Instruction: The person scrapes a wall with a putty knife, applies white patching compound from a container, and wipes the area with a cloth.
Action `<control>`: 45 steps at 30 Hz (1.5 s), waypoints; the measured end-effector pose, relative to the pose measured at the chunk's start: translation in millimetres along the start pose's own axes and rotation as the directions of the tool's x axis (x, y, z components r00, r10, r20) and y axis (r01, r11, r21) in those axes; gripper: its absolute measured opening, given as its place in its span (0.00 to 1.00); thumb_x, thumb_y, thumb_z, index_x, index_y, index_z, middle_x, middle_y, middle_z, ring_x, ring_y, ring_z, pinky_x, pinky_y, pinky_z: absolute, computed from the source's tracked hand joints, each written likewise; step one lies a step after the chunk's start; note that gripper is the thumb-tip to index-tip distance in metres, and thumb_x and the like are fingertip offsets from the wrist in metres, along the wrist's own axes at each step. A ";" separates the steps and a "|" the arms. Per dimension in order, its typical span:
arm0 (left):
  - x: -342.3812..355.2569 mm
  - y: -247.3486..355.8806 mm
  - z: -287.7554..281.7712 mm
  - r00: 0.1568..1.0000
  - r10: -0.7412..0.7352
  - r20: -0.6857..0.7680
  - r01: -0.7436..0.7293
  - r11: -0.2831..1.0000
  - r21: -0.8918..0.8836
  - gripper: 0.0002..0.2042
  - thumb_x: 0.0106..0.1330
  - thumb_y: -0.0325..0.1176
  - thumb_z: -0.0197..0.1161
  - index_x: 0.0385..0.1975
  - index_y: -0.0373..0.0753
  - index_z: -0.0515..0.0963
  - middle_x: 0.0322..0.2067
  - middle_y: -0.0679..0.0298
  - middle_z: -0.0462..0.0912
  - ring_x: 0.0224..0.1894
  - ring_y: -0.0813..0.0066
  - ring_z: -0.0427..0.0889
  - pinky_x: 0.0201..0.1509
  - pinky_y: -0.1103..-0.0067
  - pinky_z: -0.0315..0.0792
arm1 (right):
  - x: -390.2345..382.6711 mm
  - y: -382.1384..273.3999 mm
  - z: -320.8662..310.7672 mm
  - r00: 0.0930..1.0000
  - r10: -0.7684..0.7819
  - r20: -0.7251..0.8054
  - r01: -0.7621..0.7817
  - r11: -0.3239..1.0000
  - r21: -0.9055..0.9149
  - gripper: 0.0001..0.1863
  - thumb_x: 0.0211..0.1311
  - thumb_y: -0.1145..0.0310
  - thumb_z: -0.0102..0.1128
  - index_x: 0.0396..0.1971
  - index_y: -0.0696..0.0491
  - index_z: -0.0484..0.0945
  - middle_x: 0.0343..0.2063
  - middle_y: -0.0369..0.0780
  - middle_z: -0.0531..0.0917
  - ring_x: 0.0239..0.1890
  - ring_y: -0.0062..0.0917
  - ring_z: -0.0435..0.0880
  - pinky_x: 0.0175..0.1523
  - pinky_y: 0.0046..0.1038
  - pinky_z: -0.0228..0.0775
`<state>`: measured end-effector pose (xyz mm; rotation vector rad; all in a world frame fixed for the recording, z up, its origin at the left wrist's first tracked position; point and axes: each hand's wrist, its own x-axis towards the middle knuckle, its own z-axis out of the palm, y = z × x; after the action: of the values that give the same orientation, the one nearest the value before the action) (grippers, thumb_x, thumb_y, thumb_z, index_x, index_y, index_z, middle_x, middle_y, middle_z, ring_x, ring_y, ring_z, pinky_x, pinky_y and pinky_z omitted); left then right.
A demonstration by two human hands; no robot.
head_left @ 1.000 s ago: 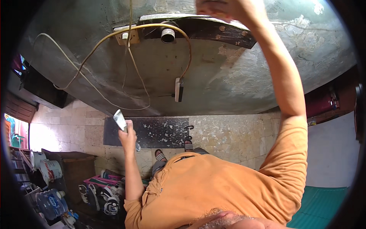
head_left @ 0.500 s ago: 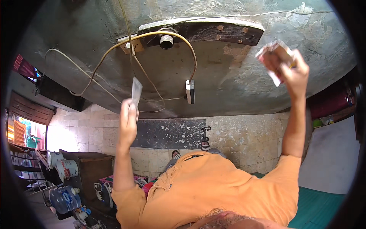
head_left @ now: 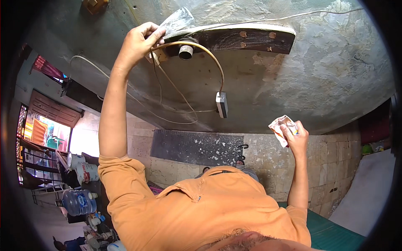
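Note:
My left hand (head_left: 140,44) is raised to the wall at the upper left, its fingers pinching a flat, thin putty spreader (head_left: 179,21) smeared with whitish paste. The spreader lies against or just before the wall, by the left end of a dark wooden board (head_left: 251,40) with a white upper edge. Lower on the right, my right hand (head_left: 296,137) is closed round a small printed packet (head_left: 281,129), crumpled and open at the top; what it holds inside is hard to see. The packet is apart from the wall board.
A yellowish cable (head_left: 209,52) loops past a short pipe (head_left: 186,52) to a hanging power strip (head_left: 222,104). The wall (head_left: 331,62) has rough patches of filler. Below lies a spattered dark mat (head_left: 180,146). Buckets (head_left: 88,171) and a water bottle (head_left: 79,202) stand left.
My left hand has risen with the spreader to the wall beside the board. The right hand, still holding the packet, has come down and left, away from the wall's upper part. The view has shifted slightly.

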<state>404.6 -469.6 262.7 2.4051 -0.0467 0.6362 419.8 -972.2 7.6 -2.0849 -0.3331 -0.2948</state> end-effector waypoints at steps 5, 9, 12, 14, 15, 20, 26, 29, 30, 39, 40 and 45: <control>13.1 -3.9 7.6 0.996 -0.070 0.047 0.073 0.995 -0.062 0.11 0.73 0.37 0.63 0.38 0.34 0.83 0.26 0.70 0.83 0.26 0.88 0.78 0.28 0.86 0.70 | 2.0 10.8 0.8 1.000 0.024 0.003 -0.024 1.000 -0.001 0.19 0.55 0.64 0.77 0.23 0.58 0.74 0.21 0.45 0.84 0.22 0.25 0.82 0.29 0.31 0.72; 16.7 11.8 15.5 0.996 -0.080 0.042 0.075 0.991 0.112 0.12 0.72 0.39 0.64 0.35 0.35 0.84 0.23 0.69 0.83 0.25 0.86 0.79 0.31 0.83 0.75 | 5.0 19.1 6.0 0.999 0.035 0.033 -0.036 0.999 0.029 0.18 0.55 0.64 0.77 0.24 0.58 0.74 0.22 0.45 0.84 0.22 0.25 0.83 0.29 0.31 0.73; 17.8 12.4 17.1 0.994 -0.096 0.044 0.089 0.987 0.137 0.12 0.72 0.39 0.63 0.34 0.35 0.83 0.22 0.69 0.83 0.24 0.86 0.79 0.30 0.83 0.74 | 6.3 19.2 7.2 0.998 0.032 0.049 -0.034 0.999 0.038 0.19 0.55 0.64 0.77 0.24 0.58 0.74 0.22 0.45 0.84 0.23 0.25 0.83 0.30 0.31 0.73; 17.9 10.8 17.8 0.996 -0.087 0.034 0.082 0.989 0.126 0.12 0.72 0.39 0.63 0.35 0.35 0.84 0.22 0.69 0.83 0.24 0.86 0.78 0.30 0.83 0.74 | 7.1 19.0 7.4 0.998 0.022 0.057 -0.024 0.999 0.046 0.19 0.55 0.64 0.77 0.24 0.58 0.74 0.22 0.45 0.84 0.23 0.25 0.83 0.30 0.31 0.73; 18.1 10.1 18.0 0.997 -0.077 0.027 0.073 0.991 0.114 0.12 0.72 0.39 0.63 0.35 0.35 0.84 0.22 0.69 0.82 0.24 0.86 0.78 0.30 0.83 0.74 | 7.4 18.8 7.2 0.998 0.021 0.063 -0.024 0.999 0.046 0.19 0.55 0.63 0.77 0.24 0.58 0.74 0.22 0.45 0.84 0.22 0.25 0.82 0.30 0.31 0.73; 21.1 15.3 29.2 0.999 -0.038 -0.013 0.039 0.997 0.062 0.12 0.72 0.39 0.63 0.37 0.35 0.84 0.22 0.69 0.82 0.24 0.86 0.77 0.31 0.82 0.74 | 10.2 21.5 5.8 0.998 -0.003 0.063 0.001 0.999 0.035 0.19 0.55 0.63 0.77 0.24 0.58 0.74 0.22 0.45 0.84 0.22 0.25 0.82 0.30 0.31 0.73; 28.6 24.3 37.4 0.999 -0.032 0.013 0.031 0.992 0.119 0.11 0.72 0.39 0.64 0.38 0.36 0.84 0.23 0.71 0.82 0.25 0.86 0.76 0.31 0.83 0.73 | 11.2 29.4 4.8 0.997 0.007 0.073 -0.012 0.998 0.064 0.20 0.55 0.63 0.77 0.24 0.59 0.73 0.21 0.45 0.83 0.22 0.26 0.81 0.30 0.31 0.72; 32.5 31.0 43.8 0.999 -0.027 0.027 0.024 0.993 0.115 0.11 0.71 0.39 0.65 0.39 0.36 0.84 0.23 0.71 0.82 0.24 0.86 0.76 0.31 0.83 0.73 | 9.3 34.3 4.0 0.997 0.004 0.073 -0.008 0.998 0.062 0.20 0.55 0.63 0.77 0.23 0.59 0.73 0.21 0.45 0.83 0.21 0.26 0.81 0.29 0.31 0.72; 33.9 33.5 46.5 1.000 -0.016 0.018 0.014 0.993 0.116 0.12 0.71 0.41 0.65 0.38 0.37 0.85 0.22 0.70 0.82 0.24 0.86 0.77 0.31 0.83 0.74 | 8.8 35.1 3.7 0.997 0.012 0.075 -0.016 0.998 0.055 0.20 0.55 0.64 0.77 0.23 0.59 0.73 0.21 0.45 0.83 0.21 0.26 0.81 0.29 0.31 0.72; 45.5 56.8 61.0 0.998 -0.013 0.058 0.003 0.985 0.172 0.11 0.71 0.39 0.66 0.38 0.36 0.85 0.23 0.70 0.83 0.24 0.87 0.76 0.31 0.84 0.71 | 5.7 37.6 4.6 0.996 0.045 0.082 -0.051 0.997 0.066 0.20 0.55 0.63 0.77 0.23 0.58 0.72 0.21 0.46 0.83 0.22 0.28 0.82 0.29 0.32 0.72; 46.4 56.3 61.2 0.998 -0.013 0.058 0.003 0.985 0.172 0.11 0.71 0.39 0.66 0.38 0.36 0.85 0.23 0.70 0.83 0.24 0.87 0.76 0.31 0.84 0.71 | 5.5 38.6 5.3 0.995 0.044 0.085 -0.048 0.998 0.050 0.20 0.55 0.63 0.77 0.23 0.58 0.72 0.21 0.47 0.83 0.21 0.29 0.82 0.29 0.32 0.72; 49.1 52.7 61.3 0.997 0.054 0.053 -0.064 0.975 0.213 0.12 0.70 0.40 0.66 0.38 0.36 0.85 0.24 0.69 0.83 0.24 0.86 0.76 0.32 0.83 0.72 | 6.2 38.4 10.6 0.995 0.030 0.092 -0.036 0.998 0.059 0.21 0.55 0.63 0.77 0.23 0.58 0.71 0.21 0.47 0.83 0.21 0.31 0.82 0.29 0.33 0.72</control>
<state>464.4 -541.9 274.1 2.6357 -0.0728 0.6406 439.9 -981.3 -26.2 -2.0455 -0.3577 -0.1685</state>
